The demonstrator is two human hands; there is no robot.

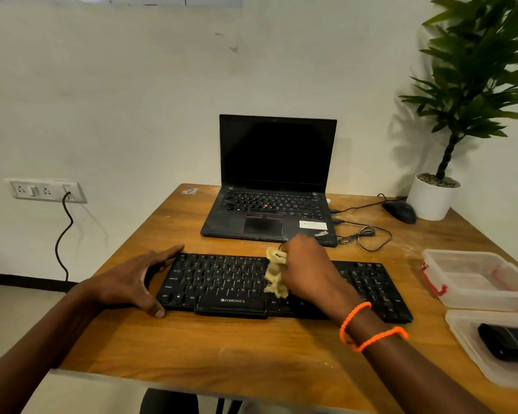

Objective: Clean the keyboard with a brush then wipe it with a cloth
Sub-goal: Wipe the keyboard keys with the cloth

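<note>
We judge task at wipe stage. Right hand (304, 268) grips bunched cloth (275, 276), pressing it on mid keyboard (222, 279) at table (222, 342) centre. Left hand (135, 282), fingers spread, braces keyboard's left end. We see no brush; remaining keys probably unwiped.

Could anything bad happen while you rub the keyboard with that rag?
Maybe. The right hand grips the crumpled beige cloth on the black Zebronics keyboard; hard rubbing might catch a key. The left hand only steadies the keyboard's left end, so it could slide toward the open black laptop. The loose black cable nearby might snag.
</note>
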